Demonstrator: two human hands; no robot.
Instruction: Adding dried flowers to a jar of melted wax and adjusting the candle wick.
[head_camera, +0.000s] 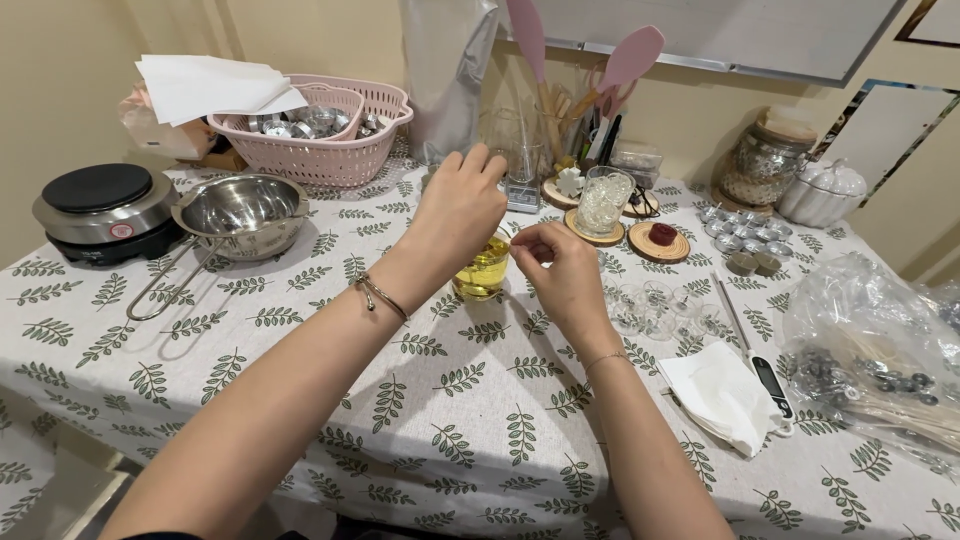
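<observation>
- The left hand (462, 205) sits at the centre of the frame, its grip pinched shut with thumb and forefinger meeting near the upper edge of the hand. Whatever it pinches is too thin to make out.
- The right hand (560, 265) is just to the right of it and a little lower. Its grip is also pinched closed, fingertips pointing left toward the other hand. What it holds cannot be seen either.
- Between and just beneath the two grips stands a small clear glass of yellow liquid (483, 272), upright on the desk (470, 400), which is covered by a white cloth printed with green leaf sprigs.
- The glass lies directly below the left grip and to the lower left of the right grip. Both hands are close to it; the left hand partly covers its rim.
- At the left of the frame are a round steel pouring bowl with a wire handle (240, 212) and a black electric hot plate (103, 205).
- To the right of the hands lie a cluster of small empty clear glass cups (660, 305), a folded white paper towel (725, 395) and a slim probe thermometer with a black handle (760, 365).
</observation>
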